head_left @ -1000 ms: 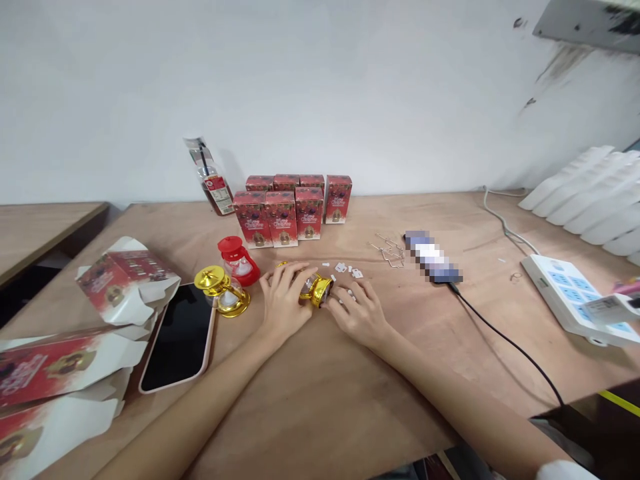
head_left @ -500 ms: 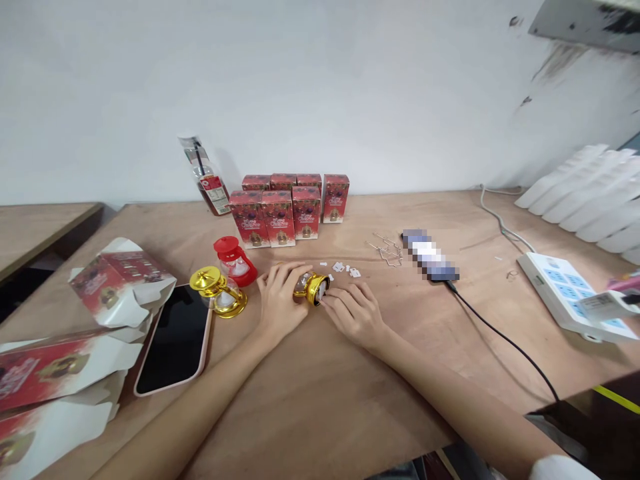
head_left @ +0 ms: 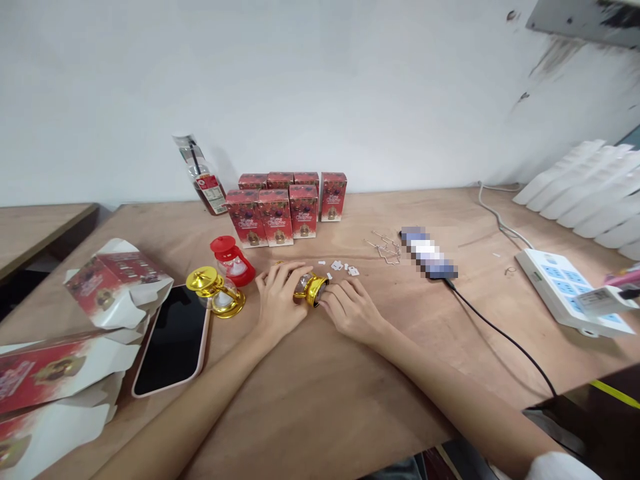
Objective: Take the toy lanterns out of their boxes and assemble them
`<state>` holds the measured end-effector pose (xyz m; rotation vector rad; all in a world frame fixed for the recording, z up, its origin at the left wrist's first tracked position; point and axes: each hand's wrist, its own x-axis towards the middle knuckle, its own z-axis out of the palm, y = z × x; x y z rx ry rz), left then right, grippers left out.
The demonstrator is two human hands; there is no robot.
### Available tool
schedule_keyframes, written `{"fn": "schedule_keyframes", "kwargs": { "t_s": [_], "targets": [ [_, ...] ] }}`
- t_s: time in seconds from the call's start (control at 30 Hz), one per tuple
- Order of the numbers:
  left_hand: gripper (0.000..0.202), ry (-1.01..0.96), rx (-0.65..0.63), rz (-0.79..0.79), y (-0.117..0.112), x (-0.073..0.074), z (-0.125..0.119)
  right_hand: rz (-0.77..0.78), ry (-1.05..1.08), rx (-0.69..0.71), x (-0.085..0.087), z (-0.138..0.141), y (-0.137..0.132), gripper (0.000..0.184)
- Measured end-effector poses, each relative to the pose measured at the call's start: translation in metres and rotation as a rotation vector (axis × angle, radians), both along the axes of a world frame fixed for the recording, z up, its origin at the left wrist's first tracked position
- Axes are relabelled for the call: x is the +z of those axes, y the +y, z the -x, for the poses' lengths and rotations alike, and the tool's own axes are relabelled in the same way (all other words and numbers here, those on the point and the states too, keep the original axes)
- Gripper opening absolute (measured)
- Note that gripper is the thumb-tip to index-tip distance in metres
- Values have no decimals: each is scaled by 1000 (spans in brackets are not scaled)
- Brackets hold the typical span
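Note:
A small gold lantern point(head_left: 314, 289) lies on its side on the table, its base turned to the right. My left hand point(head_left: 281, 293) is wrapped round its top and body. At the base rim the fingertips of my right hand point(head_left: 353, 310) are pinched together; what they hold, if anything, is hidden. Small white pieces point(head_left: 337, 266) lie just behind the fingers. Left of my left hand stand a second gold lantern point(head_left: 220, 297) and a red lantern point(head_left: 234, 261).
Red printed boxes point(head_left: 276, 217) stand at the back beside a bottle point(head_left: 207, 190). Unfolded cartons point(head_left: 120, 283) and a phone point(head_left: 173, 340) lie left. To the right are bent wires point(head_left: 387, 249), a cabled phone point(head_left: 427, 252), a power strip point(head_left: 565, 287) and white stacked pieces point(head_left: 585, 193).
The right fingertips have shifted slightly at the lantern's base, and the white piece that showed inside its rim is less visible. The left hand keeps its hold.

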<state>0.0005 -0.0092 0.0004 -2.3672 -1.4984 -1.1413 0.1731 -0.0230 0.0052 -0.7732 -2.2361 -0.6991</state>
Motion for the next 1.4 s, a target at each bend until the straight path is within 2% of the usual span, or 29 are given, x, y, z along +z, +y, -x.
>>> {"fn": "schedule_keyframes", "kwargs": {
  "t_s": [0.3,0.57,0.87,0.93,1.0,1.03,1.17,1.27,1.33,1.4],
  "targets": [
    [49,-11,3,18,0,1,0,-45,-36,-1,0,0,-1,8],
    [48,-73,-68,106,2,2,0,-99,-23,84,3,-1,0,11],
    [47,-100,-111,159,1,4,1,-50,-10,115,2,-2,0,13],
    [47,-109,-131,169,2,4,1,-8,60,127,1,-3,0,12],
    [45,-117,-153,179,2,4,1,79,203,125,-2,-4,2,7],
    [43,-118,-162,184,3,3,1,140,297,120,-3,-5,3,11],
    [42,-69,-197,179,2,2,2,497,587,185,-9,-6,5,36],
    [39,-12,-206,140,1,3,3,713,649,287,-11,-4,4,32],
    [39,-8,-198,126,0,3,2,718,685,307,-11,-3,3,27],
    [39,-33,-192,125,0,3,2,623,694,326,-11,-2,2,24]
  ]
}}
